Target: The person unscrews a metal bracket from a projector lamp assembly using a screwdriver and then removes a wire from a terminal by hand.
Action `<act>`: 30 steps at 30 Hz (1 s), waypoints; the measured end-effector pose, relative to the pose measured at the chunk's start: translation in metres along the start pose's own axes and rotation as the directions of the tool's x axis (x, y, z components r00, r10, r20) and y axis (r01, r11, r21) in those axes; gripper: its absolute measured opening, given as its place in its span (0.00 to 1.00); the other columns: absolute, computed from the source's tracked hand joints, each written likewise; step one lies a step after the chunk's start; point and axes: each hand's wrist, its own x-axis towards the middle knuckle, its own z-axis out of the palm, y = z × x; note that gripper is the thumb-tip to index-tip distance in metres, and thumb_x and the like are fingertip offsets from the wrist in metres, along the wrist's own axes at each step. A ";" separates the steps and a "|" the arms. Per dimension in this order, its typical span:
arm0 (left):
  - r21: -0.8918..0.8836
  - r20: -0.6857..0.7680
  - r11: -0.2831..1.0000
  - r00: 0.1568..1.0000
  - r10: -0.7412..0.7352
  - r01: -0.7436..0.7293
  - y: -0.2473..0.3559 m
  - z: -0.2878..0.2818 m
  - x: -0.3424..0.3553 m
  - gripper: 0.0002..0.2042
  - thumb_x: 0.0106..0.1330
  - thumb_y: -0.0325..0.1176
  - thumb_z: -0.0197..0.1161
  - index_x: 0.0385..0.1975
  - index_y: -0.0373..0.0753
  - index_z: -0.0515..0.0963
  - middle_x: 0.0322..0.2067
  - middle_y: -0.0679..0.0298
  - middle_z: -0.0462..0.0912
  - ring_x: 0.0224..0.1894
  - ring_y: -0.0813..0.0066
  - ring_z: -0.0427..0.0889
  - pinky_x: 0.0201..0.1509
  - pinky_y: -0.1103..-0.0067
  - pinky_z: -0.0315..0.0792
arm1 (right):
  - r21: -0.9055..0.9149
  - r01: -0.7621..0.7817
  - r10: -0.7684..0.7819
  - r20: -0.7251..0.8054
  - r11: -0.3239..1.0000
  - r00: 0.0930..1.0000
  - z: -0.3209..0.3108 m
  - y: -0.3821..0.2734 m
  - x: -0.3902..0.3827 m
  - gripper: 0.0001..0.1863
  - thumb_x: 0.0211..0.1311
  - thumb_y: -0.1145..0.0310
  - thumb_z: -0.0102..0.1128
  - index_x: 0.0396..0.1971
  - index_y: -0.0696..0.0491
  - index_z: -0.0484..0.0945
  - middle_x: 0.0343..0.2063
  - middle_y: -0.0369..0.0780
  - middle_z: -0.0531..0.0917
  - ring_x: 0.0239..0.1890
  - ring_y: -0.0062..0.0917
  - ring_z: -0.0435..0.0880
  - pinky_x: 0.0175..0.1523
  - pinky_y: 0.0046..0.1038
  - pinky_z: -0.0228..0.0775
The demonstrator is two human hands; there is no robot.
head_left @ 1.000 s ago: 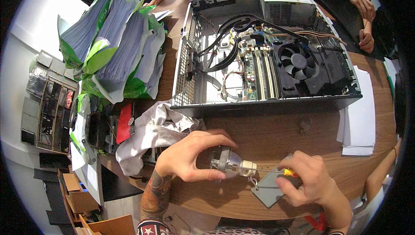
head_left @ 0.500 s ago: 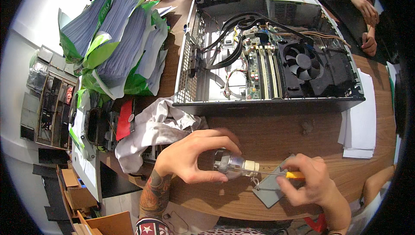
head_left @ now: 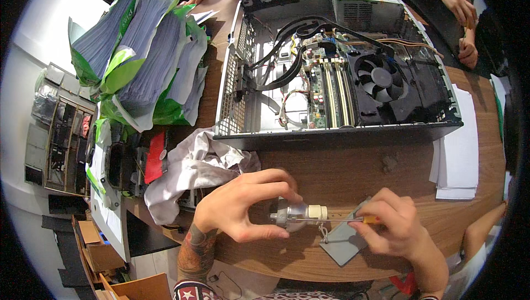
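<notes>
My left hand [head_left: 237, 206] curves thumb and fingers around a small clear bottle [head_left: 295, 213] with a cream cap, its cap end pointing right. My right hand [head_left: 395, 222] pinches the yellow-and-red handle of a screwdriver [head_left: 335, 220]. Its thin metal shaft reaches left alongside the bottle; where the tip ends is hard to see. Under the shaft, between the hands, a flat grey plate [head_left: 342, 247] with a small loop at one corner rests on the wooden table [head_left: 353, 170].
Beyond my hands stands an opened computer case [head_left: 331, 140] with fan and cables. A crumpled pale cloth [head_left: 187, 159] and green-wrapped paper stacks [head_left: 146, 51] are on the left. White sheets [head_left: 458, 151] lie right. Other people's hands [head_left: 464, 16] are at the far edge.
The view has shifted slightly, so the case and papers appear a little further left. My right fingers have shifted slightly on the screwdriver handle. The bottle stays between my left fingers.
</notes>
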 end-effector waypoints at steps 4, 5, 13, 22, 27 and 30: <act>0.009 0.013 1.000 1.000 0.003 -0.003 0.001 0.001 0.000 0.24 0.49 0.38 0.77 0.44 0.31 0.81 0.44 0.50 0.80 0.46 0.53 0.81 0.51 0.69 0.74 | 0.024 -0.062 0.060 0.099 0.998 0.993 -0.007 -0.005 0.006 0.14 0.50 0.65 0.72 0.33 0.56 0.80 0.29 0.42 0.77 0.22 0.32 0.78 0.27 0.29 0.73; 0.011 0.010 1.000 1.000 0.010 -0.011 0.000 0.001 -0.001 0.24 0.49 0.38 0.77 0.44 0.31 0.81 0.43 0.50 0.80 0.46 0.54 0.81 0.51 0.69 0.74 | 0.032 -0.051 0.048 0.099 0.998 0.994 -0.007 -0.003 0.006 0.13 0.51 0.66 0.71 0.33 0.57 0.80 0.30 0.43 0.76 0.23 0.33 0.79 0.28 0.30 0.73; 0.014 0.000 0.999 1.000 0.029 -0.029 -0.002 0.004 0.000 0.25 0.48 0.38 0.78 0.44 0.31 0.81 0.43 0.50 0.79 0.45 0.54 0.81 0.49 0.69 0.75 | 0.003 0.125 -0.125 0.006 0.992 0.992 -0.004 0.012 0.004 0.09 0.50 0.74 0.70 0.32 0.56 0.79 0.31 0.44 0.76 0.27 0.35 0.79 0.31 0.31 0.73; 0.061 -0.015 0.998 1.000 0.027 -0.026 0.001 0.003 0.000 0.24 0.47 0.37 0.78 0.43 0.30 0.81 0.42 0.50 0.78 0.43 0.54 0.81 0.47 0.70 0.75 | -0.015 -0.070 0.071 0.080 0.997 0.994 -0.008 -0.003 0.005 0.13 0.48 0.71 0.72 0.33 0.57 0.80 0.29 0.44 0.75 0.31 0.37 0.77 0.38 0.32 0.72; 0.049 -0.009 0.998 1.000 0.026 -0.026 0.001 0.004 0.000 0.24 0.47 0.37 0.78 0.42 0.30 0.81 0.41 0.49 0.78 0.42 0.54 0.81 0.46 0.70 0.75 | -0.086 0.074 -0.073 0.014 0.993 0.997 -0.009 0.006 0.010 0.12 0.46 0.74 0.71 0.33 0.55 0.80 0.30 0.41 0.75 0.30 0.35 0.77 0.36 0.32 0.72; 0.038 0.003 0.999 1.000 0.026 -0.026 0.000 0.004 0.001 0.24 0.47 0.36 0.77 0.42 0.29 0.81 0.41 0.49 0.78 0.42 0.54 0.81 0.45 0.70 0.75 | -0.003 0.109 -0.109 0.030 0.994 0.994 -0.009 0.011 0.004 0.12 0.47 0.73 0.71 0.33 0.54 0.80 0.29 0.40 0.76 0.27 0.34 0.78 0.32 0.31 0.72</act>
